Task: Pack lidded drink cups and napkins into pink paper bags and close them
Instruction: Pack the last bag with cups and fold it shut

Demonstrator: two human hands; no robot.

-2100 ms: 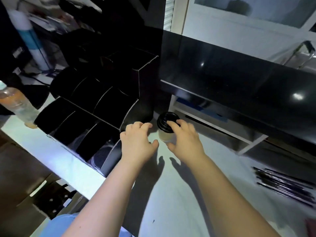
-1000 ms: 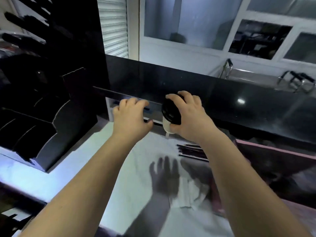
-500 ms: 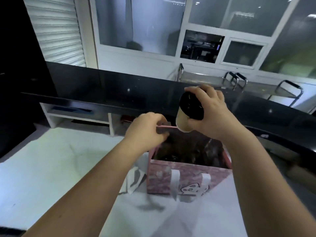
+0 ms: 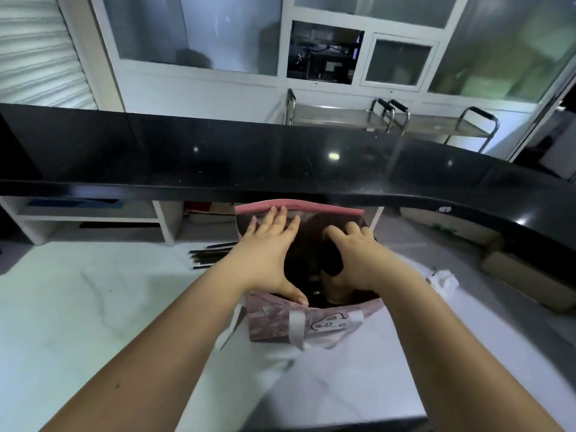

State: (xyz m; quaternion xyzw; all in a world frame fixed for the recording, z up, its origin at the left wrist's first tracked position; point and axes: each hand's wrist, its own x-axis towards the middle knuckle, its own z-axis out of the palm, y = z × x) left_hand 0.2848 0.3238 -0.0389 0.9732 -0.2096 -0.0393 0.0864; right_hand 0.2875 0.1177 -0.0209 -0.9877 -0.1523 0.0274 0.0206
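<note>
A pink paper bag (image 4: 274, 322) with white handles and a small cartoon print stands open on the white counter. My left hand (image 4: 268, 247) lies flat with straight fingers against the bag's far wall, thumb at the near rim, spreading the mouth. My right hand (image 4: 352, 257) grips a tan drink cup with a black lid (image 4: 332, 265), which sits partly inside the bag's mouth. The bag's interior is dark, so other contents cannot be made out.
Black straws (image 4: 212, 255) lie on the counter left of the bag. A crumpled white napkin (image 4: 442, 280) lies to the right. A raised black ledge (image 4: 280, 163) runs behind the bag, with white shelf cubbies (image 4: 90, 219) under it. A cardboard box (image 4: 526, 280) sits far right.
My right hand has lowered the cup from above the bag into its mouth. My left hand went from pinching the rim to lying flat against the inside wall.
</note>
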